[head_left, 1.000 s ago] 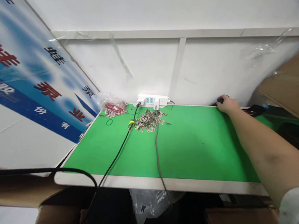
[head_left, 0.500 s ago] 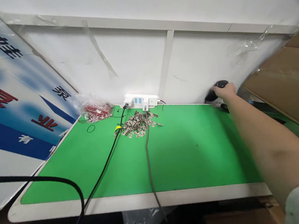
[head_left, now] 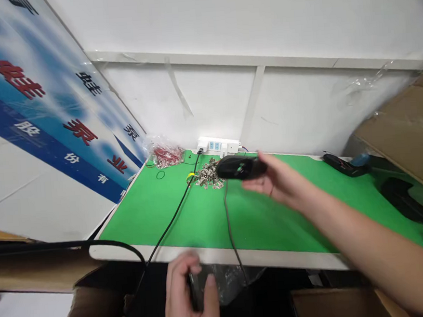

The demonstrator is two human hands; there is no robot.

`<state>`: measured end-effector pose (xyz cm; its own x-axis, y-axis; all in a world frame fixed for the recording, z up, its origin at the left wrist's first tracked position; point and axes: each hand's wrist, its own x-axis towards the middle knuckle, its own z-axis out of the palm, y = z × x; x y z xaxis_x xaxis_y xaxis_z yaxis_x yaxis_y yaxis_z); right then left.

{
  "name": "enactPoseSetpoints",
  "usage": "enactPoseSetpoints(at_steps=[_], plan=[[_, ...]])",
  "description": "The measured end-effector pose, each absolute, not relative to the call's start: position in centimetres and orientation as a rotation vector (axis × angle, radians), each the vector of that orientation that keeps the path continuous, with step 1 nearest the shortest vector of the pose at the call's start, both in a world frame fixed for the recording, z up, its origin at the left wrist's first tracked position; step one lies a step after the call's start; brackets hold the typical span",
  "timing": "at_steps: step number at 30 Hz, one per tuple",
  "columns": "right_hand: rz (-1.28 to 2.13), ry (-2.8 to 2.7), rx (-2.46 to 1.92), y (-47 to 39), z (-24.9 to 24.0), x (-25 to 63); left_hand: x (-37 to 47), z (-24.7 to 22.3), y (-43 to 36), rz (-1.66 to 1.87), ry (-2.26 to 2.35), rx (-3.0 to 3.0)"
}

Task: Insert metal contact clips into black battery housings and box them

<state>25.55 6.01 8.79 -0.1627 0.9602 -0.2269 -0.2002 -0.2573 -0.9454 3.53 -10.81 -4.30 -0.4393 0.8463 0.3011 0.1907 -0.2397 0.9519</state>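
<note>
Above the green mat (head_left: 187, 223), my right hand (head_left: 280, 180) grips a black oblong plastic part (head_left: 237, 168) with a rounded end; a small green spot shows on its face. The part is in front of a pile of small metal pieces (head_left: 209, 174), apart from it as far as I can see. Down at the front edge of the table, my left hand (head_left: 190, 295) is slightly blurred. Its fingers are curled with the thumb apart, and nothing shows between them.
A white power strip (head_left: 225, 144) sits against the wall, with a black cable (head_left: 172, 217) and a grey cable (head_left: 229, 220) running forward. Back left lies a clear bag with red parts (head_left: 166, 154). More black parts (head_left: 345, 164) lie right, beside a cardboard box (head_left: 404, 121).
My right hand has brought the black part from the back right towards the middle. My left hand has come into view at the bottom. The view has shifted left.
</note>
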Motion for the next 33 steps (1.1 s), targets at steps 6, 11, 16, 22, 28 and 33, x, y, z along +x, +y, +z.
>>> enactPoseSetpoints(at_steps=[6,11,16,22,28,33], plan=[[2.366,-1.11,-0.948,0.6,5.0,17.0,2.5,3.0,-2.9,1.73,0.997,0.96],[1.548,-2.147,-1.2,5.7,4.4,18.0,-0.3,4.1,-0.3,1.527,0.76,0.496],[0.613,-2.181,-1.298,11.5,2.6,18.3,-0.5,2.7,0.9,1.449,0.74,0.362],[0.309,-2.313,-1.261,12.3,0.0,16.6,-0.7,1.8,0.4,1.35,0.622,0.46],[0.21,-2.298,-1.218,13.1,-0.2,17.4,-0.8,1.5,-0.1,1.305,0.601,0.543],[0.167,-2.163,-1.171,12.7,0.5,18.0,-0.7,1.6,-0.1,1.312,0.603,0.547]])
